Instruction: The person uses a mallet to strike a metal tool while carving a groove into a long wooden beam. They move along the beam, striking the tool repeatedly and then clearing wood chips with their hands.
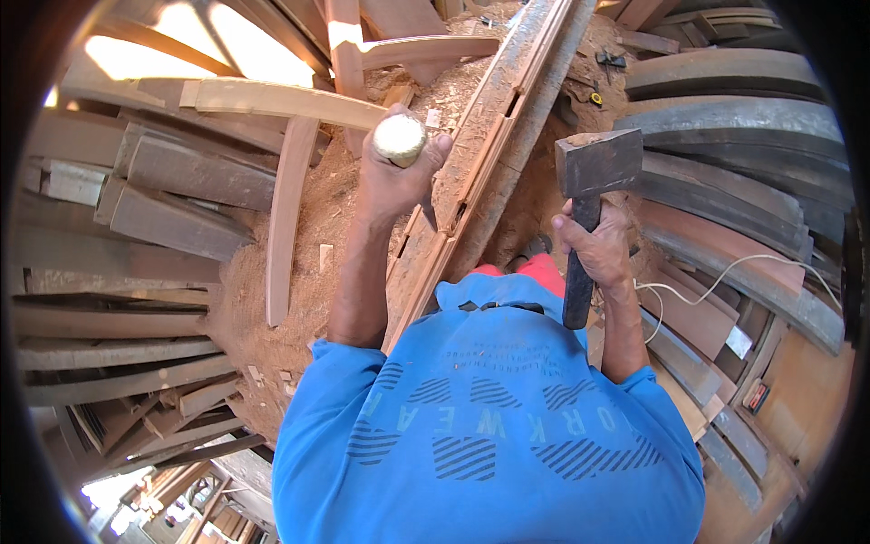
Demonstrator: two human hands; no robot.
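My left hand point(385, 186) grips a chisel with a round, pale-topped handle point(399, 138), its dark blade pointing down onto a long reddish wooden rail point(472, 181) with narrow slots cut in it. The rail runs diagonally along a worn beam point(543, 90) scattered with shavings. To the right, my right hand point(594, 243) is wrapped around the dark handle of a mallet point(599, 163) with a big block head, raised beside the rail and apart from the chisel. Whether the chisel's tip touches the wood is hard to tell.
Curved timbers point(725, 68) are stacked on both sides, with loose curved pieces point(290, 222) at the left amid sawdust point(245, 308). A small yellow tool point(595, 99) lies near the top. A white cord point(711, 288) loops at the right. My red-clad legs point(539, 270) show below the rail.
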